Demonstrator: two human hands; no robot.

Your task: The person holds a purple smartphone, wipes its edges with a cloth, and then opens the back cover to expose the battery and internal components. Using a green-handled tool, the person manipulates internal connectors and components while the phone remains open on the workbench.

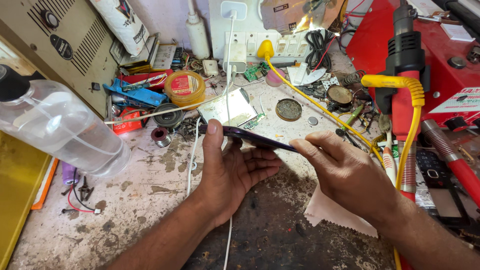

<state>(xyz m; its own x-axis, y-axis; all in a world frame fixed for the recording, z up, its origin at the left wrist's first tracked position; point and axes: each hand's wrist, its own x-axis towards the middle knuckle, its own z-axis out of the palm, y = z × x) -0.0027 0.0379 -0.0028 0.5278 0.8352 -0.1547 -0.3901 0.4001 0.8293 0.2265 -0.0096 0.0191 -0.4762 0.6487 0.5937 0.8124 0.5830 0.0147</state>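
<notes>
Phone (255, 139) seen edge-on, screen hidden; right hand (345, 172) covers its end; clear bottle (60, 125) cut by left edge.

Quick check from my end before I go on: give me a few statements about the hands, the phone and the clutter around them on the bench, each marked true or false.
1. The left hand holds the dark phone from below, thumb up against its near edge. True.
2. The right hand rests flat on the bench, away from the phone. False: its fingertips pinch the phone's right end.
3. A clear plastic bottle lies at the left of the bench. True.
4. The yellow cable runs across the left hand. False: it passes by the right hand, along the red and black tool.
5. A pale cloth lies under the right hand. True.
</notes>
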